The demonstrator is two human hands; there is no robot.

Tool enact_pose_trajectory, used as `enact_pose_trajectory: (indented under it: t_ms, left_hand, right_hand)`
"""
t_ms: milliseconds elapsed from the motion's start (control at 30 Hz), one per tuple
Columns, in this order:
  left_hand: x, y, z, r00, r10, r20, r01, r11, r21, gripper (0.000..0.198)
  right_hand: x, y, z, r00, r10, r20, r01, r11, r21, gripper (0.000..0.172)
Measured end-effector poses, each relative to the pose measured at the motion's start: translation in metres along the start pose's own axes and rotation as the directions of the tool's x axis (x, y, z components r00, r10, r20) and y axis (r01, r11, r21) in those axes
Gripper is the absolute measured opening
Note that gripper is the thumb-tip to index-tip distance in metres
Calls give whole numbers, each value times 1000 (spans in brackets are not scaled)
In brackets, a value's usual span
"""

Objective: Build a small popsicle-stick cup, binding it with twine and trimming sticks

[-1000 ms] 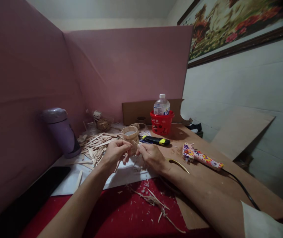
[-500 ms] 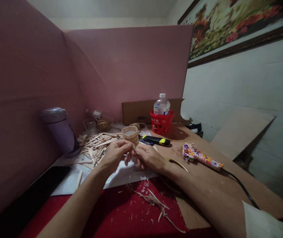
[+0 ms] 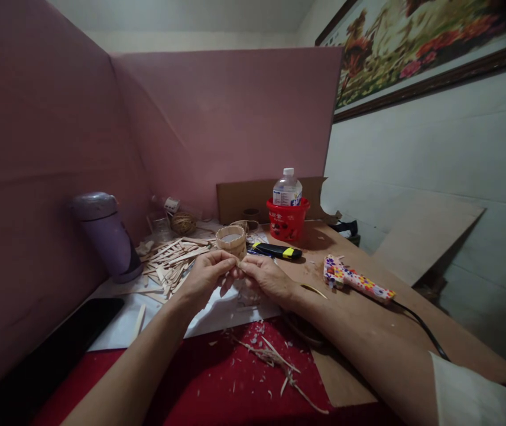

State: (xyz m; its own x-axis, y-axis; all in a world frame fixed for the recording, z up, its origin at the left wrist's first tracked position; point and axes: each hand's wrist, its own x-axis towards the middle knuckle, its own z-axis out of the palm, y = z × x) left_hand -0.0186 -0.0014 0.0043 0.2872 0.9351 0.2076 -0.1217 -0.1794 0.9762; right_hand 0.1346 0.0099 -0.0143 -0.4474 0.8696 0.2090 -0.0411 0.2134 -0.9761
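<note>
My left hand [image 3: 206, 275] and my right hand [image 3: 265, 278] meet in front of me, fingertips pinched together on a thin piece I cannot make out. Just behind the fingertips stands a small round cup [image 3: 232, 239] built of wooden sticks, and the hands seem to touch its lower part. A heap of flat wooden sticks [image 3: 174, 257] lies to the left of the hands on white paper [image 3: 217, 312]. Wood shavings [image 3: 275, 358] are scattered on the red cloth [image 3: 217, 378] below my wrists.
A flower-patterned glue gun [image 3: 356, 278] with a black cord lies at the right. A black and yellow utility knife [image 3: 277, 251], a red basket [image 3: 287, 219] holding a water bottle, a ball of twine [image 3: 184, 223] and a purple flask [image 3: 104, 234] stand around. Pink boards wall the left and back.
My right hand has moved left and its fingertips have closed up against those of my left hand in front of the cup. The view has shifted slightly.
</note>
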Motion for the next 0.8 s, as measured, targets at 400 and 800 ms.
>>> enact_pose_trajectory:
  t_ms: [400, 800]
  left_hand:
    - [1, 2, 3, 1000, 16, 2, -16, 1000, -24, 18]
    - [0, 1, 2, 999, 29, 26, -28, 999, -21, 14]
  right_hand:
    - [-1, -2, -1, 1000, 6, 27, -7, 999, 40, 26]
    - [-3, -7, 0, 999, 31, 21, -32, 998, 54, 30]
